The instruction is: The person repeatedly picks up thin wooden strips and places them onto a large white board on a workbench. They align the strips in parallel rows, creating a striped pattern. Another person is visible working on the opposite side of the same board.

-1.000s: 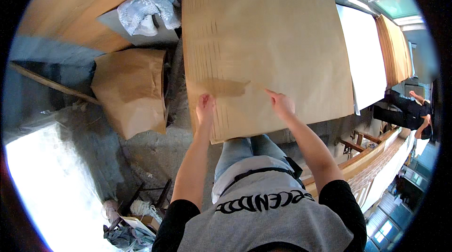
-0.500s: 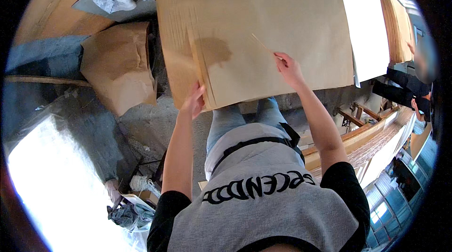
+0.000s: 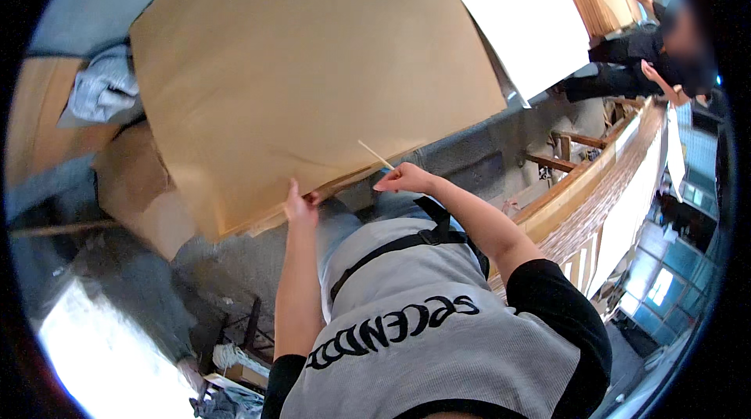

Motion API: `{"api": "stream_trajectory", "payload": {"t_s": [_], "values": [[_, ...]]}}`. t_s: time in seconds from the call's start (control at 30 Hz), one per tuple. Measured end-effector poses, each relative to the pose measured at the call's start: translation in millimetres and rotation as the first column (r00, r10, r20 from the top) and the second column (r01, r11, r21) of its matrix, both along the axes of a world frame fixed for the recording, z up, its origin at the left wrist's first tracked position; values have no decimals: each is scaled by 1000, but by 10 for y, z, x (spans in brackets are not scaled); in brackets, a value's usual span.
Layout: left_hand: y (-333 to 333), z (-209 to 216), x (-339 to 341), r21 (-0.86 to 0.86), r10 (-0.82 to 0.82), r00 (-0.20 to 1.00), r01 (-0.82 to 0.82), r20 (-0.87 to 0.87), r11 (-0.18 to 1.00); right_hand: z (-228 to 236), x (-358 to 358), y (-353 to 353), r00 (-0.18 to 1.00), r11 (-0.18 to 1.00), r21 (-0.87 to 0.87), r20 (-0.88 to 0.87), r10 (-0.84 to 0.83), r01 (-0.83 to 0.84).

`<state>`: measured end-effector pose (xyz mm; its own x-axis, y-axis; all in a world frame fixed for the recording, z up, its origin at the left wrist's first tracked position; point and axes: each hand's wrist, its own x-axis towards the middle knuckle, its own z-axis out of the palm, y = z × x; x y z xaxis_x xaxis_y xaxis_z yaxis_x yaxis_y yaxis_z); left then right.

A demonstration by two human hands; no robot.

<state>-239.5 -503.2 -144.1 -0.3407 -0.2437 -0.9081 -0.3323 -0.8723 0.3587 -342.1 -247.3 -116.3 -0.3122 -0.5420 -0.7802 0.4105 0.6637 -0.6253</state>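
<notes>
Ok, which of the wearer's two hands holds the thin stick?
The right hand: the thin stick juts from its grip. The left hand is at the near edge of the large brown sheet, with no stick showing.

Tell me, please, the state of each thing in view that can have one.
Brown top sheet: mostly flat, near edge uneven
Left hand: at that edge, grip unclear
Right hand: closed on the stick
Thin stick: held at one end
White sheet: spread out
Light cloth: crumpled
Co-worker: one arm stretched out
</notes>
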Motion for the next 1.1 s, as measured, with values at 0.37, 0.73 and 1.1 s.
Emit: {"api": "stream_trajectory", "payload": {"t_s": [0.37,0.73,1.1], "values": [[-106,146,44,118,145,988,-138,-47,983,29,-753,890,509,587,-20,521,-685,810],[506,-118,886,-695,-69,990,133,119,707,-206,-25,989,173,993,108,-980,99,49],[-276,185,89,-518,-121,989,148,86,843,23,-974,140,794,858,-94,-338,-505,506]]}}
